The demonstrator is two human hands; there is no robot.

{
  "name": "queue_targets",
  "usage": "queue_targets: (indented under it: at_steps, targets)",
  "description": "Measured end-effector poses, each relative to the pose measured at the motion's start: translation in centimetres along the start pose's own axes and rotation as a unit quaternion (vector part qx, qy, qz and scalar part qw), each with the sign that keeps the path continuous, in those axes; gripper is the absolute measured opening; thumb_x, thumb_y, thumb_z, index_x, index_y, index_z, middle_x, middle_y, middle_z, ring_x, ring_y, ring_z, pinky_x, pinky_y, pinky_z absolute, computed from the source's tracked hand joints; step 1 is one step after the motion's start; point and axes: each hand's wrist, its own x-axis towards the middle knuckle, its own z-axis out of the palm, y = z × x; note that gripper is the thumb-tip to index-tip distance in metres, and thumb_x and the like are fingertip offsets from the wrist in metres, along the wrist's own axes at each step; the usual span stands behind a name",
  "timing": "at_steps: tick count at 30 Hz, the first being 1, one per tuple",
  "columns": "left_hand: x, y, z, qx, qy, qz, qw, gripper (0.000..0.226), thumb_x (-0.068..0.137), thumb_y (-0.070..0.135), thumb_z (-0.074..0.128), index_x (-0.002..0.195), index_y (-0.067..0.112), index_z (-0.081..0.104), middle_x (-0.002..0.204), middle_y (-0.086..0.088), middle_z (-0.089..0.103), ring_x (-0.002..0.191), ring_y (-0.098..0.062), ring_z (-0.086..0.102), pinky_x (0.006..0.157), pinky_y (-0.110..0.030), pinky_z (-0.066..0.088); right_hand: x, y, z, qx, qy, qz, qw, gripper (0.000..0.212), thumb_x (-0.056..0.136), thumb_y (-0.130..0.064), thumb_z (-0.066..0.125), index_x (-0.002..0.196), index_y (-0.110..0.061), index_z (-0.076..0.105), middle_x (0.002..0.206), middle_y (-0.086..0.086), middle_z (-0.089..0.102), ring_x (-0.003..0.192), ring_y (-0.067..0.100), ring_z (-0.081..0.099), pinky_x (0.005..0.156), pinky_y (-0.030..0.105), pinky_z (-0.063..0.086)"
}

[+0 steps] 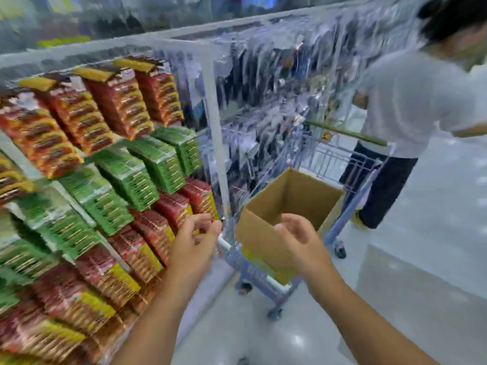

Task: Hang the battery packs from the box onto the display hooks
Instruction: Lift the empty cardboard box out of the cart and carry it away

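Both hands sit low in the middle of the frame. Left hand (196, 238) has its fingertips curled at the red battery packs (184, 206) hanging on the display rack (216, 122); blur hides whether it pinches one. Right hand (300, 239) hovers loosely curled, holding nothing, over the open cardboard box (263, 233) in the cart (363, 185). Another person (411, 106) stands at upper right.
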Motion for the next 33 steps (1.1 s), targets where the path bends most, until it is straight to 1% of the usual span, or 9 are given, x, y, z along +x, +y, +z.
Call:
queue_targets:
  at_steps: [3,6,9,12,15,19,24,29,33]
  targets:
    - [3.9,-1.6,5.2,-0.005,-0.029,-0.025,0.999,0.008,0.099,0.039,0.068,0.106,0.04,0.065,0.109,0.007,0.071,0.089,-0.02,0.069,0.074,-0.04,0.052,4.0,1.7,-3.0,-0.013,0.02,0.03,0.999,0.022,0.1,-0.022,0.068,0.122,-0.023,0.064,0.103,-0.008,0.068,0.091,0.003,0.063,0.073,0.007,0.047]
    - [8.4,-3.4,10.0,-0.022,-0.04,-0.04,0.998,0.013,0.098,0.037,0.07,0.11,0.035,0.066,0.113,0.009,0.068,0.092,-0.017,0.068,0.067,-0.031,0.053,9.1,2.7,-5.3,-0.055,0.02,0.043,0.997,0.019,0.101,-0.033,0.066,0.12,-0.036,0.062,0.109,-0.013,0.067,0.105,0.003,0.065,0.081,0.018,0.05]
    - [13.2,-4.9,14.3,-0.023,-0.047,-0.062,0.997,0.015,0.097,0.036,0.071,0.111,0.032,0.066,0.114,0.007,0.069,0.098,-0.015,0.068,0.076,-0.03,0.052,15.1,3.8,-6.8,-0.075,0.04,0.055,0.995,0.022,0.1,-0.031,0.068,0.121,-0.03,0.063,0.109,-0.004,0.067,0.108,0.018,0.065,0.09,0.033,0.054]
    - [16.7,-5.8,17.4,-0.009,-0.052,-0.089,0.995,0.012,0.096,0.037,0.072,0.104,0.037,0.063,0.112,0.01,0.067,0.095,-0.015,0.066,0.079,-0.032,0.05,20.1,4.7,-7.9,-0.093,0.054,0.076,0.991,0.024,0.098,-0.03,0.07,0.121,-0.028,0.064,0.107,-0.001,0.066,0.107,0.022,0.065,0.084,0.031,0.053]
    - [19.3,-5.5,19.1,-0.008,-0.039,-0.111,0.993,0.013,0.097,0.036,0.071,0.1,0.04,0.059,0.112,0.014,0.065,0.09,-0.007,0.063,0.071,-0.022,0.045,24.5,5.1,-8.8,-0.121,0.033,0.087,0.988,0.026,0.097,-0.035,0.071,0.122,-0.032,0.064,0.107,-0.003,0.067,0.103,0.018,0.065,0.082,0.027,0.052]
    - [22.0,-6.2,20.6,0.0,-0.026,-0.141,0.99,0.012,0.098,0.041,0.068,0.106,0.039,0.06,0.114,0.016,0.061,0.1,-0.007,0.063,0.073,-0.025,0.045,30.0,5.7,-10.4,-0.15,0.009,0.09,0.985,0.025,0.097,-0.034,0.071,0.122,-0.032,0.063,0.103,-0.005,0.068,0.102,0.017,0.065,0.082,0.027,0.051]
    - [24.6,-8.6,24.0,0.024,0.043,-0.184,0.982,0.015,0.097,0.037,0.07,0.108,0.032,0.061,0.114,0.011,0.063,0.095,-0.004,0.061,0.072,-0.021,0.044,38.7,7.5,-13.1,-0.17,-0.036,0.104,0.979,0.026,0.098,-0.039,0.069,0.122,-0.033,0.062,0.106,-0.006,0.066,0.103,0.014,0.064,0.091,0.04,0.055]
    - [25.8,-11.6,28.9,0.075,0.141,-0.247,0.956,0.025,0.095,0.036,0.073,0.116,0.025,0.066,0.118,0.007,0.065,0.088,0.003,0.059,0.075,-0.022,0.044,48.7,11.7,-15.8,-0.22,-0.088,0.105,0.966,0.027,0.098,-0.038,0.07,0.122,-0.029,0.06,0.108,-0.006,0.065,0.099,0.013,0.062,0.085,0.033,0.047]
    - [24.6,-12.8,32.7,0.097,0.233,-0.317,0.914,0.04,0.095,0.035,0.074,0.131,0.026,0.059,0.125,0.004,0.06,0.097,-0.013,0.063,0.081,-0.025,0.05,55.6,15.5,-17.8,-0.301,-0.154,0.1,0.936,0.031,0.097,-0.039,0.071,0.123,-0.029,0.057,0.117,-0.005,0.063,0.102,0.015,0.062,0.093,0.041,0.052]
